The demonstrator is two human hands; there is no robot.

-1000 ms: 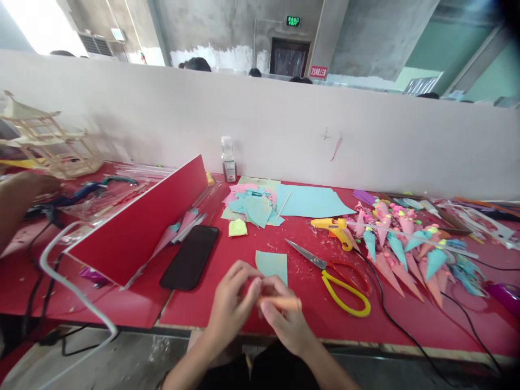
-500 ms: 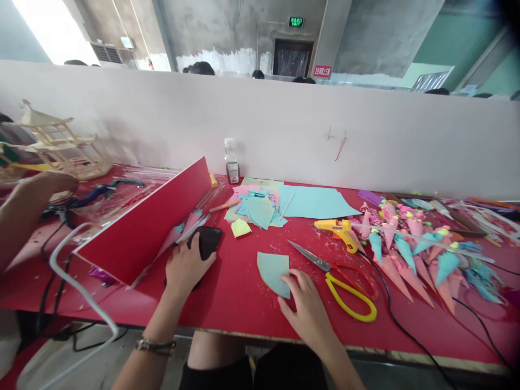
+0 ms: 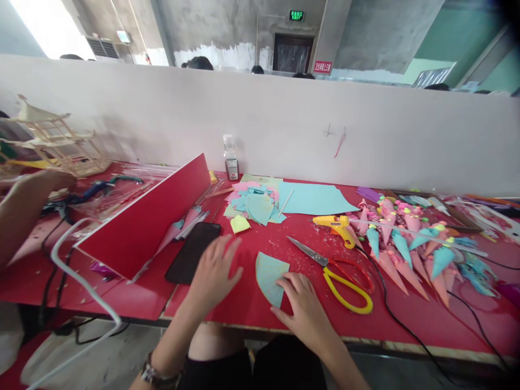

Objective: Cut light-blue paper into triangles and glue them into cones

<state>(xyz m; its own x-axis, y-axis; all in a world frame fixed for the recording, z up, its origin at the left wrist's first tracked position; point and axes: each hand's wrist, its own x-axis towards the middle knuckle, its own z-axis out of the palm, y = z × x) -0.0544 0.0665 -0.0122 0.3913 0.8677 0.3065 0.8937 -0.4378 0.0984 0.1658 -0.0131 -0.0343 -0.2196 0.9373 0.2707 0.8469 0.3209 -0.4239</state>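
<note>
My left hand (image 3: 216, 269) hovers with fingers apart between a black phone (image 3: 190, 254) and a light-blue paper sector (image 3: 270, 276). The phone lies flat on the red table. With its fingertips on the right edge of the blue sector, my right hand (image 3: 299, 303) rests with fingers loosely bent; whether the thumb goes under the paper is hard to tell. Right of that hand lie scissors (image 3: 325, 265) with one yellow and one red handle, blades partly open. A yellow glue gun (image 3: 337, 227) is behind them.
Pink and blue paper cones (image 3: 406, 244) are piled at the right. Paper scraps (image 3: 260, 203) and a large blue sheet (image 3: 314, 199) lie at the back, near a bottle (image 3: 231, 160). A red divider board (image 3: 154, 216) stands left; beyond it is another person's arm (image 3: 28, 211).
My left hand has come off the phone and moved right toward the blue paper. My right hand stays on the sector, which has turned slightly.
</note>
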